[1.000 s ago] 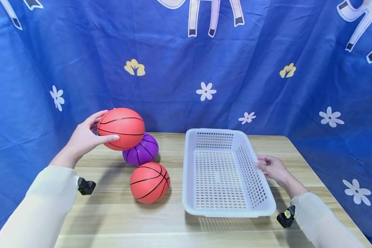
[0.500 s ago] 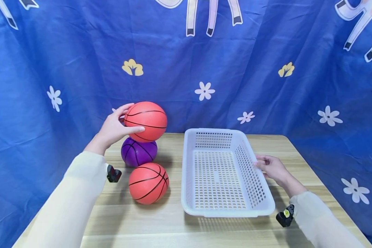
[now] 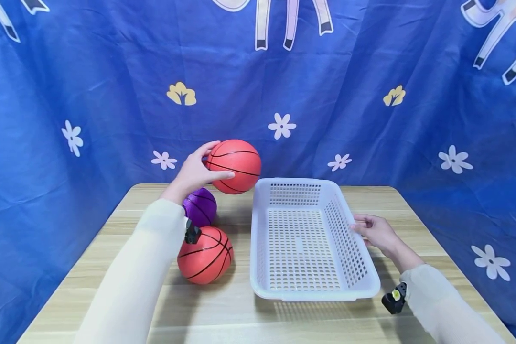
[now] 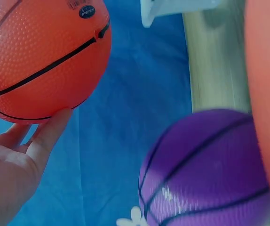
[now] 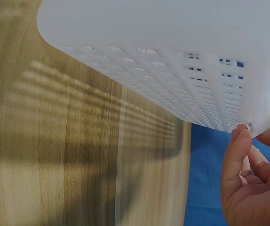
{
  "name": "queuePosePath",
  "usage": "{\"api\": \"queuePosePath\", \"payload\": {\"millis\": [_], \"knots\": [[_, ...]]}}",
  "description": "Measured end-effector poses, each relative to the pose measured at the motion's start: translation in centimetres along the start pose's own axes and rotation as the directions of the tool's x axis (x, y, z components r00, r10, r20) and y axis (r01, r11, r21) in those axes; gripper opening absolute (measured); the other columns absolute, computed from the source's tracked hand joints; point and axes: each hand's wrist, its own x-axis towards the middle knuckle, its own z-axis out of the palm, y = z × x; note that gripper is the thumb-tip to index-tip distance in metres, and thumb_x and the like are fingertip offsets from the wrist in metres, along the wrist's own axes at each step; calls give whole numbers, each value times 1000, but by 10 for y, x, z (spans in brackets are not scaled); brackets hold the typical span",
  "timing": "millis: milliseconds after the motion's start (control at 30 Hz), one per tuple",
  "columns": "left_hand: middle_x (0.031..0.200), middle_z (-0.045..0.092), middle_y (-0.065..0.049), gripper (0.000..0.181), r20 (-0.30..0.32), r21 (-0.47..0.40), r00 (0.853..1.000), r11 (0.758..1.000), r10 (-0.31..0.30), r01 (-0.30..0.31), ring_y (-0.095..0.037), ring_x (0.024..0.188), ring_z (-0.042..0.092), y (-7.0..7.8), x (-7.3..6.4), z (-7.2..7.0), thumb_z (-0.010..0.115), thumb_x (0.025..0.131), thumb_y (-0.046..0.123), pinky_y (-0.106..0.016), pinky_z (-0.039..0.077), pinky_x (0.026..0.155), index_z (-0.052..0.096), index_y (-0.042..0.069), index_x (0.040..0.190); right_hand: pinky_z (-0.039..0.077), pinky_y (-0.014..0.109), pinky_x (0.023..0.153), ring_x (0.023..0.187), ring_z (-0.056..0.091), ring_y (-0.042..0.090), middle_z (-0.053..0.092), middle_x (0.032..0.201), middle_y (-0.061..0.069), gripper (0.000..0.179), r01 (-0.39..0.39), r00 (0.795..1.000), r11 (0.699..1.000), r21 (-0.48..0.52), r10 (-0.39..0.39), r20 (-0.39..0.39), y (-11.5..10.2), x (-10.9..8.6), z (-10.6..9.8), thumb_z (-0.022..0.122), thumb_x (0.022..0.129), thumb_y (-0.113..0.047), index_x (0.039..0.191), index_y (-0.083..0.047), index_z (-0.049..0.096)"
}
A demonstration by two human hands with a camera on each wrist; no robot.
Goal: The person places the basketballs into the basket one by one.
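Note:
My left hand grips a red basketball from its left side, thumb in front. The ball hangs above the table, close to the back left corner of a white plastic basket. In the left wrist view the fingers curl under the held ball. My right hand pinches the right rim of the basket; in the right wrist view thumb and fingers close on its edge. No balls lie in the basket. A purple basketball and another red basketball rest on the table, partly hidden by my left arm.
The wooden table carries everything. A blue curtain printed with flowers hangs behind and beside it. The red ball on the table sits just left of the basket.
My left hand has carried the red basketball rightward, from over the purple ball to near the basket's back left corner. My right hand stays at the basket rim.

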Motion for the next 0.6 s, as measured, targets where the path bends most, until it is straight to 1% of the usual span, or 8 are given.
{"api": "queuePosePath", "payload": {"millis": [100, 267, 400, 600], "knots": [[136, 46, -14, 92, 12, -3, 1000, 1000, 6, -6, -30, 122, 44, 4, 6, 12, 85, 69, 36, -51, 44, 93, 37, 21, 146, 54, 41, 77, 88, 64, 20, 59, 113, 22, 48, -3, 1000, 1000, -2, 2, -3, 0, 0, 0, 56, 97, -15, 137, 8, 42], [134, 48, -13, 91, 34, -37, 999, 999, 16, -15, -29, 120, 47, 11, 15, 36, 86, 69, 35, -49, 46, 92, 38, 21, 145, 54, 40, 77, 87, 64, 20, 60, 112, 21, 47, -1, 1000, 1000, -4, 1, -5, 0, 0, 0, 56, 97, -14, 136, 8, 43], [132, 50, -10, 90, 46, -66, 999, 998, 10, -7, -26, 117, 49, 17, 20, 55, 86, 68, 34, -46, 48, 90, 40, 21, 144, 54, 40, 77, 86, 64, 19, 60, 112, 21, 47, 3, 1000, 1000, 2, -3, -4, 1, 1, -1, 56, 97, -14, 136, 8, 42], [134, 49, -8, 93, 76, -106, 997, 994, -13, 21, -25, 117, 49, 23, 25, 83, 86, 66, 37, -44, 49, 89, 39, 22, 145, 55, 39, 76, 87, 64, 20, 60, 113, 22, 47, 13, 1000, 1000, 11, -13, 3, 2, 1, -1, 57, 96, -13, 135, 9, 43]]}}
